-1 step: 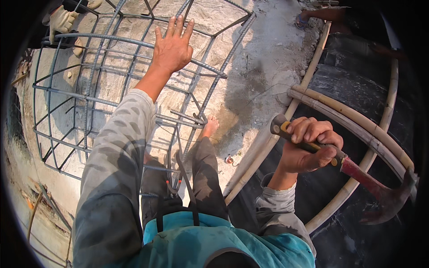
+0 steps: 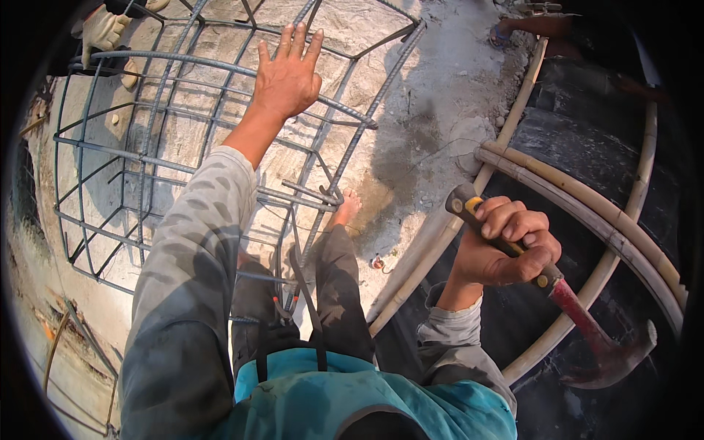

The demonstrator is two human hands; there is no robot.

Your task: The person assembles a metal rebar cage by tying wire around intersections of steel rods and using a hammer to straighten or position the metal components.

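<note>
My left hand (image 2: pixel 288 83) lies flat with its fingers spread on the upper bars of a rebar cage (image 2: pixel 359 116). It grips none of the bars. Off to the right, my right hand (image 2: pixel 506 243) is wrapped round the handle of a claw hammer (image 2: pixel 579 312). The hammer has a dark handle with yellow bands, a red neck and a worn, rusty-looking head. Its head hangs down to the right, over dark sheeting, apart from the cage. Part of the handle is hidden by my fingers.
Another person's gloved hand (image 2: pixel 106 31) is by the cage's far left corner. Bamboo poles (image 2: pixel 572 176) cross the dark sheeting (image 2: pixel 579 132) on the right. My bare foot (image 2: pixel 347 207) stands beside the cage. Another person's sandalled foot (image 2: pixel 500 34) is at the far right.
The hammer's head has swung down and toward me, to the left, as my right hand turned. My left hand stays on the cage, nearly unmoved.
</note>
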